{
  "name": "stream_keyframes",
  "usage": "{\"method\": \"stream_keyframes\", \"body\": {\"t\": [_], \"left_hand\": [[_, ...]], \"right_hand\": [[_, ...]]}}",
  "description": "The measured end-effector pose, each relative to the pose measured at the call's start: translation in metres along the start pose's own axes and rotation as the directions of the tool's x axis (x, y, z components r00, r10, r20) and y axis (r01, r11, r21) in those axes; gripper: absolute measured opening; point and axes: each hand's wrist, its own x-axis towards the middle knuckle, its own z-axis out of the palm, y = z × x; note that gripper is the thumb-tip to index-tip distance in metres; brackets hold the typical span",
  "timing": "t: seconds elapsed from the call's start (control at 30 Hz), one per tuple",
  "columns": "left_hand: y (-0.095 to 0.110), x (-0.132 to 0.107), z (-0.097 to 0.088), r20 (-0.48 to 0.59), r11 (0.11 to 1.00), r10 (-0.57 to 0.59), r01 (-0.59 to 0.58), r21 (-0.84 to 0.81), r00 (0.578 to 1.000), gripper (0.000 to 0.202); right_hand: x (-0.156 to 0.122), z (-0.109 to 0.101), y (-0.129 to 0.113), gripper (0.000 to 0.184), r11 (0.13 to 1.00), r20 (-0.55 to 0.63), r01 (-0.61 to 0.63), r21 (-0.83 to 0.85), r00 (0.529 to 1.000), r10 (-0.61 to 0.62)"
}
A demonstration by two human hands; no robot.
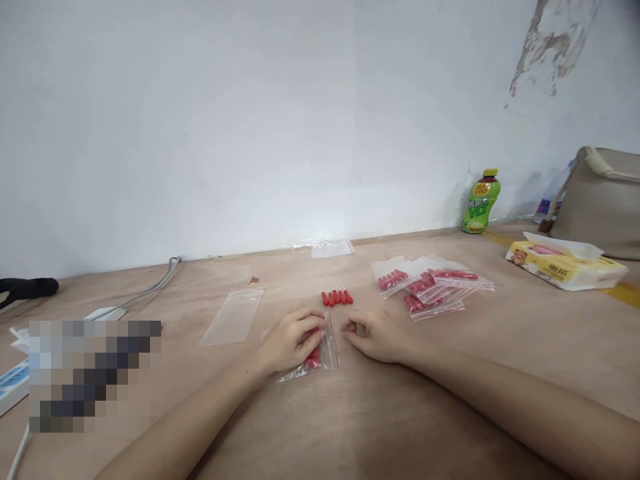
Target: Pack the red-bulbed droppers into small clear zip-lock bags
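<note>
My left hand (296,341) is closed over a clear zip bag (327,350) with red-bulbed droppers (313,359) inside, partly hidden by the fingers. The bag lies on the table, its red-lined zip edge turned to the right. Just right of that edge rests my right hand (373,335), fingers curled in towards the thumb with nothing visible in them. Beyond both hands is a short row of loose droppers (337,298), red bulbs facing me and clear tubes pointing to the wall.
Filled bags of droppers (425,287) overlap in a pile at right. A flat zip bag (234,318) lies at left, and more bags (333,249) by the wall. A green bottle (481,203), tissue pack (565,263) and beige bag (600,200) stand right. A grey cable (155,283) runs left.
</note>
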Motion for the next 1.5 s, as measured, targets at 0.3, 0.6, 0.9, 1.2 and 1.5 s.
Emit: {"method": "stream_keyframes", "body": {"t": [0.3, 0.6, 0.9, 1.2, 1.5], "left_hand": [[-0.007, 0.006, 0.019, -0.018, 0.99, -0.086, 0.083, -0.111, 0.996, 0.022], [-0.01, 0.004, 0.02, 0.005, 0.986, -0.105, 0.105, -0.132, 0.994, 0.021], [-0.011, 0.005, 0.019, -0.054, 0.972, -0.151, 0.138, -0.192, 0.987, 0.019], [-0.008, 0.009, 0.019, -0.067, 0.959, -0.177, 0.157, -0.236, 0.982, 0.021], [-0.001, 0.013, 0.003, 0.098, 0.998, 0.045, -0.05, 0.044, 0.994, 0.019]], "right_hand": [[0.0, 0.019, -0.002, 0.011, 0.966, -0.057, 0.2, -0.163, 0.976, -0.212], [0.001, 0.017, -0.004, 0.009, 0.973, -0.091, 0.162, -0.166, 0.98, -0.179], [0.001, 0.013, -0.004, 0.012, 0.948, -0.036, 0.29, -0.129, 0.954, -0.296], [0.001, 0.016, -0.001, 0.011, 0.879, -0.148, 0.365, -0.305, 0.894, -0.423], [0.003, 0.006, -0.003, 0.016, 0.725, -0.03, 0.521, -0.451, 0.803, -0.596]]}}
